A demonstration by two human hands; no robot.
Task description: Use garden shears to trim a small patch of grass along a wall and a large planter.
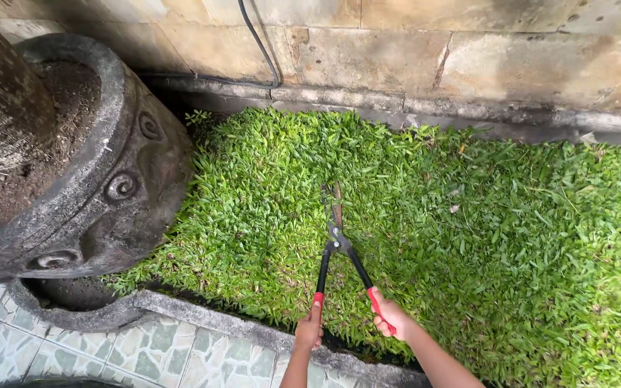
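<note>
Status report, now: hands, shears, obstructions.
Left hand and right hand shut on shears grips. Blades closed, low in grass. Stone planter left, clear of blades.

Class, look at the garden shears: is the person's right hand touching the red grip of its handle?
Touching. The head view shows the right hand with its fingers wrapped round the red grip of the shears; no gap shows between them.
</note>
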